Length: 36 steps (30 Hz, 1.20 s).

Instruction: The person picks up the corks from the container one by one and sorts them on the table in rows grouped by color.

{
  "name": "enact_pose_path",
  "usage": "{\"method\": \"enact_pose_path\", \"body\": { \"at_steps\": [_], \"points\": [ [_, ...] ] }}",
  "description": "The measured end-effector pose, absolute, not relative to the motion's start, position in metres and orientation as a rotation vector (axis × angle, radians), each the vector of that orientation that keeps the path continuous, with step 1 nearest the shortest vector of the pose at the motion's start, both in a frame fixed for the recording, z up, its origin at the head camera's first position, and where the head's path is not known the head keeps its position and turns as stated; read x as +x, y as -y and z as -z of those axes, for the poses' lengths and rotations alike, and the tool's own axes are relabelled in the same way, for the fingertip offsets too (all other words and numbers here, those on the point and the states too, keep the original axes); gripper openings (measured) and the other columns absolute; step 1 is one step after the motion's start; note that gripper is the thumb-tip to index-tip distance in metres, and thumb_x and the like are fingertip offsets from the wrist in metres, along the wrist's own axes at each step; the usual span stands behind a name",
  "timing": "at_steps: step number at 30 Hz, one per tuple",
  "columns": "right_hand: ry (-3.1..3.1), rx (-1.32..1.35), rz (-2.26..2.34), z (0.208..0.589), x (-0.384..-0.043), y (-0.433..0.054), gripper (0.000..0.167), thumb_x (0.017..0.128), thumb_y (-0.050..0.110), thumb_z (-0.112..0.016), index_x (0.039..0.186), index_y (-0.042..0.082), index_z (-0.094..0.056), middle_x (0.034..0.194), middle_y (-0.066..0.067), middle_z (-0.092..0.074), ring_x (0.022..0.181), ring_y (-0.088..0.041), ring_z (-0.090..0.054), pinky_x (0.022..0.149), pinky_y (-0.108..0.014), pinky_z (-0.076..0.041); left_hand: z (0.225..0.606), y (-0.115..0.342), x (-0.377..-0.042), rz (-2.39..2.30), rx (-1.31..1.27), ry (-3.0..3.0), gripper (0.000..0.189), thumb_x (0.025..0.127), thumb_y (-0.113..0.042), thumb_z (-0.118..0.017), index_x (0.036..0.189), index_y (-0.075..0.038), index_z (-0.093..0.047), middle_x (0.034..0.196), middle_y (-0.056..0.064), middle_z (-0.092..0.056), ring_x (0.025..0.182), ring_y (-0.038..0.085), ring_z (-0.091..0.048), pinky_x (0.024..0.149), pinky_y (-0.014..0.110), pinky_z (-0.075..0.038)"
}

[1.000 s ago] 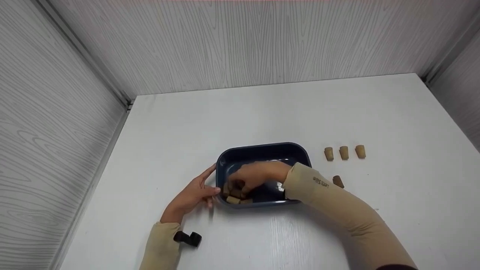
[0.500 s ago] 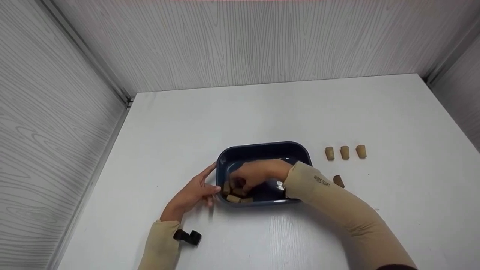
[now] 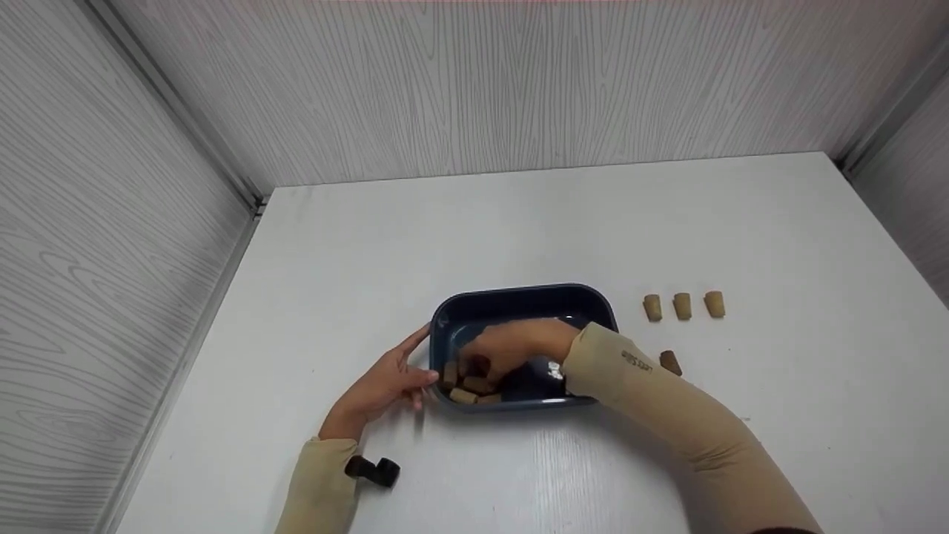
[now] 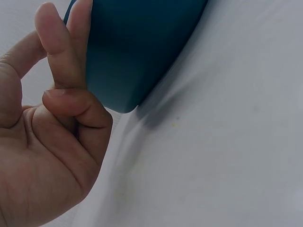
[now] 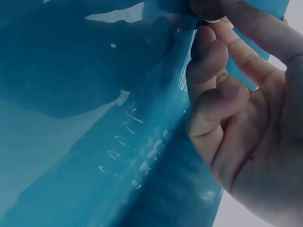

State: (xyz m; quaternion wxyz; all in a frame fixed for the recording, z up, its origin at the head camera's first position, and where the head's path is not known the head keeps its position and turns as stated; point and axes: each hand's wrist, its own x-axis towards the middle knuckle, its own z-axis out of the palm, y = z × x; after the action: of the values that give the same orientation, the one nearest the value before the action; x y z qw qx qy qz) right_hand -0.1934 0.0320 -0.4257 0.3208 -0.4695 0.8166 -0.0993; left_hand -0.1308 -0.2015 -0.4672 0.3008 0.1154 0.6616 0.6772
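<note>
Supporting all: white worktop [image 3: 356, 252]. Beige right sleeve [image 3: 686, 415] is showing lettering, apparently "Let's Slim". Dark blue tray [image 3: 530, 291] is holding clustered corks [image 3: 465, 397] near left. Left hand [image 3: 382, 382] is touching its left side, thumb and forefinger spreading apart. Right hand [image 3: 511, 345] is clamping a pinched cork [image 5: 206, 8] inside. Three paler corks [image 3: 682, 306] are lining up rightward; one darker cork [image 3: 670, 362] is lying beside the sleeve.
</note>
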Motion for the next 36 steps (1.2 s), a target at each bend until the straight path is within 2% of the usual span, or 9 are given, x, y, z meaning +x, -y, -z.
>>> {"method": "enact_pose_path", "body": {
  "at_steps": [6, 15, 22, 31, 36],
  "points": [
    [-2.135, -1.202, 0.251, 0.426, -0.194, -0.032, 0.031, 0.086, 0.010, -0.070, 0.116, 0.014, -0.063, 0.099, -0.001, -0.065, 0.084, -0.011, -0.055, 0.075, -0.027, -0.049, 0.467, 0.202, -0.129, -1.808, 0.289, -1.760, 0.089, 0.091, -0.012, -0.066, 0.157, -0.014, -0.005, 0.057, -0.008, -0.059, 0.047, 0.007, -0.060, 0.055, 0.023, -0.052],
    [-2.143, -1.193, 0.264, 0.424, -0.195, -0.034, 0.025, 0.087, 0.014, -0.070, 0.111, 0.015, -0.065, 0.097, 0.001, -0.065, 0.083, -0.012, -0.056, 0.075, -0.027, -0.049, 0.468, 0.202, -0.129, -1.791, 0.334, -1.782, 0.086, 0.092, -0.010, -0.063, 0.157, -0.013, -0.006, 0.058, -0.009, -0.060, 0.047, 0.007, -0.060, 0.055, 0.023, -0.051],
    [-2.160, -1.199, 0.309, 0.419, -0.194, -0.035, 0.028, 0.087, 0.019, -0.071, 0.113, 0.015, -0.064, 0.100, 0.000, -0.068, 0.086, -0.009, -0.059, 0.078, -0.027, -0.050, 0.466, 0.202, -0.129, -1.795, 0.318, -1.767, 0.088, 0.093, -0.013, -0.064, 0.157, -0.015, -0.005, 0.062, -0.006, -0.067, 0.048, 0.007, -0.061, 0.056, 0.023, -0.052],
    [-2.178, -1.164, 0.320, 0.409, -0.195, -0.044, 0.029, 0.087, 0.023, -0.072, 0.115, 0.016, -0.063, 0.093, 0.002, -0.064, 0.079, -0.010, -0.057, 0.071, -0.027, -0.048, 0.467, 0.202, -0.129, -1.783, 0.331, -1.790, 0.086, 0.092, -0.010, -0.063, 0.157, -0.013, -0.006, 0.056, -0.008, -0.061, 0.048, 0.007, -0.060, 0.056, 0.023, -0.052],
    [-2.192, -1.180, 0.367, 0.402, -0.199, -0.053, 0.031, 0.087, 0.024, -0.072, 0.115, 0.016, -0.063, 0.094, 0.001, -0.064, 0.080, -0.011, -0.057, 0.073, -0.027, -0.048, 0.467, 0.202, -0.130, -1.776, 0.324, -1.798, 0.086, 0.093, -0.011, -0.063, 0.157, -0.014, -0.006, 0.055, -0.009, -0.060, 0.048, 0.008, -0.060, 0.056, 0.023, -0.052]
  ]
}}
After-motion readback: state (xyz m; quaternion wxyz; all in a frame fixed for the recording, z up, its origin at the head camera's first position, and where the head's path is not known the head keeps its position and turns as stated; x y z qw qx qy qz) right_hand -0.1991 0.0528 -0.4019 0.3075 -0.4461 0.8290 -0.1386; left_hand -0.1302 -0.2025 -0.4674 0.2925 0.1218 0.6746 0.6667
